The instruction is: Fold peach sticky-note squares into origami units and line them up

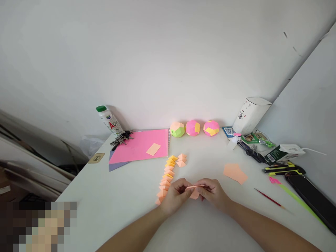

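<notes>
Between both hands is a small piece of peach paper [194,193], partly folded, with one edge lifted along its top. My left hand [178,196] pinches its left side, thumb on the near face. On the right side my right hand [213,193] grips the same paper between thumb and fingers. A column of folded peach and yellow paper units [166,182] runs just beside my left hand, and a shorter group of peach units [181,160] lies past it. To the right of my right hand is a flat peach paper sheet [235,173].
Three paper balls [193,128] stand along the wall. At the left are pink sheets [141,145], keys [122,139] and a bottle [109,120]. A thin red brush [269,198], a utility knife [285,169], a black phone-like slab [312,199] and a white container [250,115] are at right.
</notes>
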A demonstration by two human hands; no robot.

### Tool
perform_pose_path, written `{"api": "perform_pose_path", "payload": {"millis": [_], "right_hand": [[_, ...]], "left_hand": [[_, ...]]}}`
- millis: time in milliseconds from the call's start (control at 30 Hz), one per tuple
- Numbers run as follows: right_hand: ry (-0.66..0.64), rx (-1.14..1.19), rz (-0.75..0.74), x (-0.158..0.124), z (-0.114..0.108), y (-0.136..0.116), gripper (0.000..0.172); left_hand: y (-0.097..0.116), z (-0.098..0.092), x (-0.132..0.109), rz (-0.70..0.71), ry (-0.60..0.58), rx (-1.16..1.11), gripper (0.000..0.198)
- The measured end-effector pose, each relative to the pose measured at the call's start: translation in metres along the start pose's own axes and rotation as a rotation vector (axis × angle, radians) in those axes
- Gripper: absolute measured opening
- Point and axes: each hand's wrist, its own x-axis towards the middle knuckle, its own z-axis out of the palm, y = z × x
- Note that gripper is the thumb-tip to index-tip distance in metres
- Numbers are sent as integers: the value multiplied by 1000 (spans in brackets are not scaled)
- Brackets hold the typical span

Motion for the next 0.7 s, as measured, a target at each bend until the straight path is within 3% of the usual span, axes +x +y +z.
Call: {"api": "perform_pose_path", "payload": {"millis": [533, 700], "right_hand": [[7, -9, 10, 1, 0, -3, 23], [10, 13, 57, 2, 0, -7, 23]], "left_hand": [[6, 1, 1, 8, -7, -101, 31], [5, 0, 1, 43, 39, -26, 31]]}}
